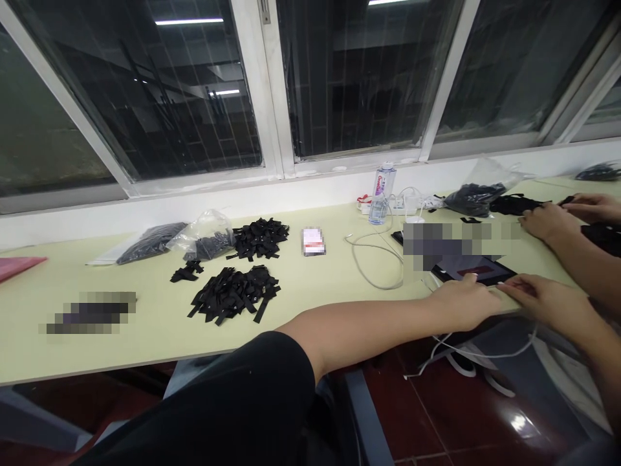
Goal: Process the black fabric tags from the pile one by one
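A dark tablet (473, 268) lies on the pale yellow table near its front edge. My left hand (463, 303) is at the tablet's near edge, its fingers curled and partly hidden. Just to the right, my right hand (550, 301) has thumb and fingers pressed together by the tablet's near right corner. Something small and whitish shows between the two hands, too small to name. A white cable (480, 355) hangs below the table edge under my hands.
Piles of black strips (235, 294), bags of dark pieces (152, 243) and a phone (313, 241) lie leftward on the table (160, 353). A water bottle (381, 194) stands by a power strip (400, 206). Another person's hands (553, 223) handle black material at right.
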A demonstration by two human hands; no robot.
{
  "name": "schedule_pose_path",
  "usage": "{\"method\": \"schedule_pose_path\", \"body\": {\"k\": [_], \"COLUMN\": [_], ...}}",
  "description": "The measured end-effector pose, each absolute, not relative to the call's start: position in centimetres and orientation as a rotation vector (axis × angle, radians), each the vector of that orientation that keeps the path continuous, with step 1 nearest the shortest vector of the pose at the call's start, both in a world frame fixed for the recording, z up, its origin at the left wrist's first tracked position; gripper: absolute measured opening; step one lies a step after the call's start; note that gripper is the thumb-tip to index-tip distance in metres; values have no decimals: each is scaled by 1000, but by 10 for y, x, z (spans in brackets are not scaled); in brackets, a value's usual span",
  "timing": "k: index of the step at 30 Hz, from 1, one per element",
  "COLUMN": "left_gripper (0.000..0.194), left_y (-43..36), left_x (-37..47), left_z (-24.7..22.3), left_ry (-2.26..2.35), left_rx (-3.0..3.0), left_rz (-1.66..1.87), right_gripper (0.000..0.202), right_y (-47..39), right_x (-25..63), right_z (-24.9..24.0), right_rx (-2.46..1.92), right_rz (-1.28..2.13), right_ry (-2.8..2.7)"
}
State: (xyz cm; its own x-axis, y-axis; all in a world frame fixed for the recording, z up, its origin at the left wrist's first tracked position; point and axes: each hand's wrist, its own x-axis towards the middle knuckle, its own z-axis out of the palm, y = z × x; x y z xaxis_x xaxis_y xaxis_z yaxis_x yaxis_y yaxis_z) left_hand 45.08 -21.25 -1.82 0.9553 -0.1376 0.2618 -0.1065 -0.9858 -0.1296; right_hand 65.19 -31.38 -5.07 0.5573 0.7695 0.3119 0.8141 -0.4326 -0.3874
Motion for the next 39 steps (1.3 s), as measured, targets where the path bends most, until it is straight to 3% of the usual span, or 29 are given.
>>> {"method": "schedule_pose_path", "body": {"k": [5,18,24,39], "left_gripper": [33,29,34,29], "left_y": [-214,-213,-212,-212], "left_x": [448,454,454,449], "left_z": [-14,-24,-22,-17], "left_ry": [180,138,123,144], "left_rx": [-2984,-3014,-3012,-3063], "left_rz": [-444,-489,-463,-416], "right_gripper": [40,39,42,21], "right_y": [-313,-313,-317,-320], "right_x": [646,654,644,631], "right_z": [-49,-53,-51,-46], "right_rx": [-2353,-2407,-2379,-2443], "right_rz": [-265,-117,-248,-243], "right_ry": [-1183,-1179,-1219,-1022]}}
